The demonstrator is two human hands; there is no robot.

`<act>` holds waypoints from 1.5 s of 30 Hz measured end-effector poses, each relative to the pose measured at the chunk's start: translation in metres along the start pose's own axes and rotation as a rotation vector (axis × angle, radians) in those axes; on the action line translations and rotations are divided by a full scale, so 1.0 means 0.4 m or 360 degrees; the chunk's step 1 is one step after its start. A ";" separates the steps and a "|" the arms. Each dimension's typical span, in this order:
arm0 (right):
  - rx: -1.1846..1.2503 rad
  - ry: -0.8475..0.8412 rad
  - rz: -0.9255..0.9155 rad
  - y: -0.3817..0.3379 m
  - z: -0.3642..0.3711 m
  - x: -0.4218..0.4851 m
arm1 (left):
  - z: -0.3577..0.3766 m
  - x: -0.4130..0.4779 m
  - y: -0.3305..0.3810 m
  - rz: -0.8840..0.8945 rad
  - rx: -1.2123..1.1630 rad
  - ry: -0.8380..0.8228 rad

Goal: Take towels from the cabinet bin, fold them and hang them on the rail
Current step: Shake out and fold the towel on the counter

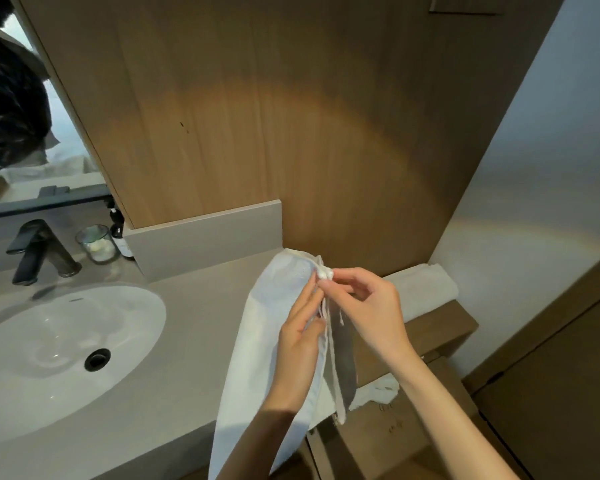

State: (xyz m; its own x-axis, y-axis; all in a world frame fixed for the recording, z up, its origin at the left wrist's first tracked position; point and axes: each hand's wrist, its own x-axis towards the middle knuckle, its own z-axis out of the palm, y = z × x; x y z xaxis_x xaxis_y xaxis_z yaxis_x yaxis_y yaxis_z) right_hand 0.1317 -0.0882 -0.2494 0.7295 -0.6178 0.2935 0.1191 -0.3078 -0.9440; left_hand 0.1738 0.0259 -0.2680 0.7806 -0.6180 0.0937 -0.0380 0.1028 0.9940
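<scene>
Both hands hold a white towel point(274, 344) up in front of the person, over the right end of the table point(194, 306). Left hand point(302, 344) lies along the towel's right edge with its fingers stretched upward and its thumb pressed against the hem, pinching the cloth between them. Right hand point(371, 306) pinches the bunched top corner of the same towel between thumb and fingertips, its other fingers loosely curled. The towel hangs long and narrow from that corner, its lower end dropping past the table's front edge and out of view.

Behind everything rises a wooden wall panel point(257, 116), with a mirror point(66, 140) to its left. The pale table runs from the left to a low grey backsplash point(205, 237), and an oval white sink point(66, 341) with a dark drain is set into it. To the right of the table, lower down, stands a wooden cabinet point(413, 420); a crumpled piece of white cloth point(378, 389) shows inside it, just right of the hanging towel. A folded towel point(426, 289) rests on the ledge above the cabinet, against the wall, near the right hand but apart from it. A black faucet point(39, 251) stands behind the sink. Beside it sit a glass jar point(96, 242) and, smallest, a dark bottle point(118, 233) in the corner by the backsplash.
</scene>
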 end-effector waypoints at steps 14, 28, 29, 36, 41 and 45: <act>-0.0381 -0.0227 -0.0153 -0.064 -0.471 -0.082 | 0.282 -0.005 0.010 0.0552 0.0468 -0.0129; -0.0629 0.0277 -0.0250 -0.081 -0.831 -0.197 | 0.447 -0.043 -0.181 0.0367 0.1427 -0.1058; -0.0594 0.0345 -0.0230 -0.081 -0.849 -0.206 | 0.438 -0.051 -0.203 0.0408 0.1567 -0.1102; -0.0554 0.0478 -0.0074 -0.008 -0.917 -0.235 | 0.350 -0.087 -0.274 0.0552 0.2135 -0.0882; -0.0561 0.0585 0.0098 0.099 -0.935 -0.242 | 0.257 -0.087 -0.220 0.0642 0.1861 -0.0679; -0.0393 0.0662 0.0101 0.129 -0.909 -0.241 | 0.195 -0.099 -0.132 0.1408 0.2157 -0.0295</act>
State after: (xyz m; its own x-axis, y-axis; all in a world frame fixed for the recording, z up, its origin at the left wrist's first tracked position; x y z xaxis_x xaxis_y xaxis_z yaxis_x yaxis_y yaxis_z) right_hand -0.1774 -0.3075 -0.2714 0.3933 -0.8621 0.3194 -0.1170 -0.3915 -0.9127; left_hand 0.0964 -0.0157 -0.3197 0.1402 -0.8325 0.5360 -0.9771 -0.2039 -0.0611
